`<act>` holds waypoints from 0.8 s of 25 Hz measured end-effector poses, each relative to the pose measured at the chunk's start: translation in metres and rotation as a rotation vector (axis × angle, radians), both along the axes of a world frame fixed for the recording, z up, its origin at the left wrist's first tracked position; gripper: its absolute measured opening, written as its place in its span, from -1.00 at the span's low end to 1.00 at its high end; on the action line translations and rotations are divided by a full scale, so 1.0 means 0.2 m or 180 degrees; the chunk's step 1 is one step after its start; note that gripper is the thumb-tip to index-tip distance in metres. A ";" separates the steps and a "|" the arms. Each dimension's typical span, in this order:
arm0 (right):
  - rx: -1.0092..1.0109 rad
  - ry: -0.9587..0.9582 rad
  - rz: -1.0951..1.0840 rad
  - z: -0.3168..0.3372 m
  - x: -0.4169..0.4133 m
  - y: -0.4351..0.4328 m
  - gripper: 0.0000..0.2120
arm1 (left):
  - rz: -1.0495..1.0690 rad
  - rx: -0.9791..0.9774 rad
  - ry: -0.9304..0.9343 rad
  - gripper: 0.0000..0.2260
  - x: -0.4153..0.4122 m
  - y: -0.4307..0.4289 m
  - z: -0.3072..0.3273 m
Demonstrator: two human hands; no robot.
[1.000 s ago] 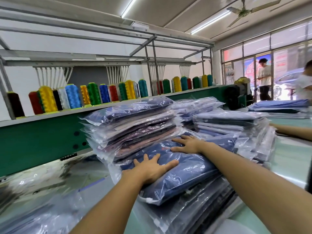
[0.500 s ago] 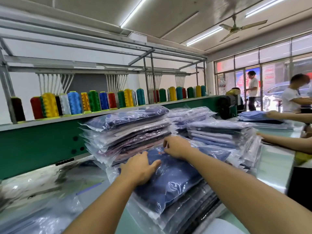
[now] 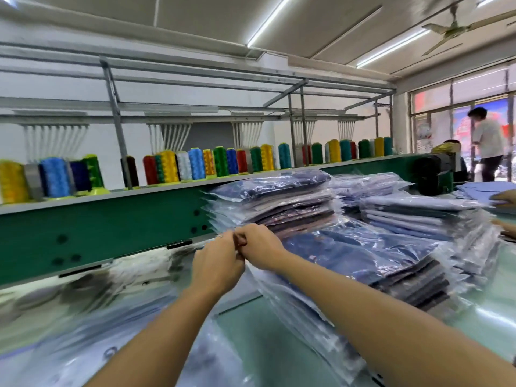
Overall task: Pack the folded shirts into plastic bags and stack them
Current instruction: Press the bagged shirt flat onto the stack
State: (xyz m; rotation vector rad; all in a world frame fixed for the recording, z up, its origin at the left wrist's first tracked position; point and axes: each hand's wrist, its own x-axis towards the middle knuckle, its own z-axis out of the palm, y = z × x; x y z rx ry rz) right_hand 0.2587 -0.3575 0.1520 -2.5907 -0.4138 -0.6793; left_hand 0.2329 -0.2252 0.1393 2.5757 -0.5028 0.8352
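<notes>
At the left end of the near stack [image 3: 407, 286] on the bench [image 3: 268, 333], your left hand [image 3: 217, 263] and right hand [image 3: 258, 245] meet knuckle to knuckle, fingers curled, both pinching the plastic edge of the bagged blue shirt [image 3: 363, 247] lying on top. Just beyond, a taller stack [image 3: 276, 199] of bagged shirts sits against the green rail [image 3: 111, 227], thread cones [image 3: 195, 166] lined along its top.
</notes>
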 end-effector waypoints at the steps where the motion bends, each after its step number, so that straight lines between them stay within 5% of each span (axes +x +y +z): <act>1: 0.0024 -0.0005 0.0092 -0.01 -0.02 0.10 -0.79 | 0.0039 -0.0023 0.0031 -0.91 -0.03 0.10 0.00; 10: 0.0166 0.0379 0.0780 -0.31 -0.20 0.93 -0.69 | 0.0778 0.0097 0.0658 -0.97 -0.34 0.93 -0.24; 16: 0.0096 0.0907 0.0938 -0.70 -0.32 1.25 -0.70 | 0.1499 0.0265 0.2402 -0.20 -0.49 1.26 -0.70; 20: -0.0005 0.0879 0.0839 -0.86 -0.35 1.25 -0.76 | 0.1360 0.0107 0.2229 -0.09 -0.51 1.39 -0.86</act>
